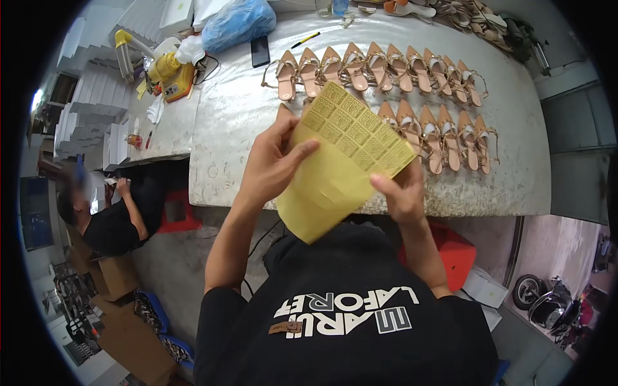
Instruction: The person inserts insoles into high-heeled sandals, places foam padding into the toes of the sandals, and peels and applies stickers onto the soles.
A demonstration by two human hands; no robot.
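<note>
Sheet of yellow paper (335, 177), printed at its far end, is held over the counter's (222, 145) near edge, left hand (269, 162) and right hand (405, 196) pinching opposite sides; light, even thumb pressure should avoid creasing it. Sandals (378, 69) lie in two rows beyond.

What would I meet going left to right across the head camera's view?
Another person in black → the red stool near them → left hand → yellow sheet → right hand → motorbike.
</note>
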